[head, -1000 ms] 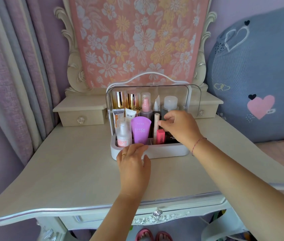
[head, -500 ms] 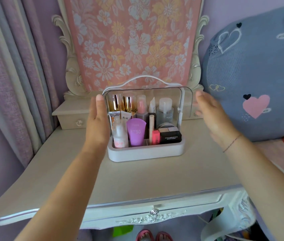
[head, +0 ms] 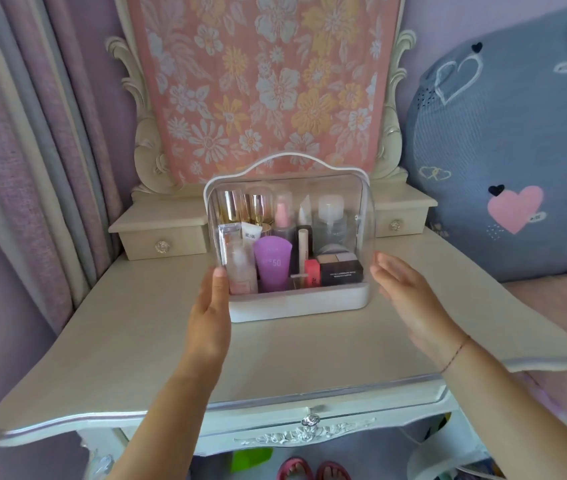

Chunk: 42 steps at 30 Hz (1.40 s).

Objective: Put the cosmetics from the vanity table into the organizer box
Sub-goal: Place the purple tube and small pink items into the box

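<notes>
The clear lid blurred the rear row of bottles; their labels could not be read. The organizer box point(head: 296, 303) stood on the counter point(head: 136, 341) between the two hands. The left hand point(head: 211, 313), fingers straight, touched its left side. The right hand point(head: 403, 289), open and holding nothing, hovered just beside its right side. One purple tube point(head: 272, 265) and one black palette box point(head: 341, 270) stood in front.

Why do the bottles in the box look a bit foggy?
Head view: the organizer box has a clear cover in front, which catches pale glare and softens the bottles; the right hand looks slightly smeared; the table edge curves from the wide lens.
</notes>
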Available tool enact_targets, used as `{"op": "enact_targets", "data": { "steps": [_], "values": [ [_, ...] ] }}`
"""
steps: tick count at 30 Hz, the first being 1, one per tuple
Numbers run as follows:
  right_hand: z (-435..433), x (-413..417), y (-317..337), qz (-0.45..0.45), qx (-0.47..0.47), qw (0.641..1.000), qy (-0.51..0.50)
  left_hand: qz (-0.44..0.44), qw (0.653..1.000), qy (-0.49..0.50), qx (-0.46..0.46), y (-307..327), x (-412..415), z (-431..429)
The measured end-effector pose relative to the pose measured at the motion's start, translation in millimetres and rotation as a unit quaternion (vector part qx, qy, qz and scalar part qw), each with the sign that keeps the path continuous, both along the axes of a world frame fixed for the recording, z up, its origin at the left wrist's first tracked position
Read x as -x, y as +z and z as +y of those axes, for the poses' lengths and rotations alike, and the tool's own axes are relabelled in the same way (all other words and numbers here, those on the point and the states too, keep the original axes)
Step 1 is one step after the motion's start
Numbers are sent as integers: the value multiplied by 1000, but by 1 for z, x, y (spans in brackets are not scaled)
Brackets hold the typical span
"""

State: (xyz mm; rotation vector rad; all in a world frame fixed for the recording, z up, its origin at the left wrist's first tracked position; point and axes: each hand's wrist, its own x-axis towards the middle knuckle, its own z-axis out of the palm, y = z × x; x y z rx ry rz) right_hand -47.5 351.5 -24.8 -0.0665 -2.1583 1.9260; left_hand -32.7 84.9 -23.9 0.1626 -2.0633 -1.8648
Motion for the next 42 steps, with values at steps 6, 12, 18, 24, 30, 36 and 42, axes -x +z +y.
{"op": "enact_targets", "data": {
  "steps": [6, 12, 18, 24, 30, 36, 42],
  "values": [
    [-5, 9, -18, 16, -5, 1000, -1, 1, 999, -11, 44, -19, 9, 0],
    [-5, 18, -27, -11, -33, 999, 29, -6, 998, -34, 48, -29, 18, -1],
    [0, 27, -24, -8, -46, 998, 33, -27, 993, -36, 105, -33, 31, -12],
    [0, 32, -23, -5, -44, 998, 37, -15, 994, -44, 98, -38, 39, -20],
    [-23, 38, -24, -6, -58, 997, 42, -7, 997, -27, 78, -38, 46, -43],
    [-60, 50, -26, -9, -85, 995, 53, 0, 997, -1, 82, -38, 50, -81],
    [-106, 61, -29, -2, -77, 995, 69, 28, 993, 10, 116, -30, 44, -125]
  ]
}}
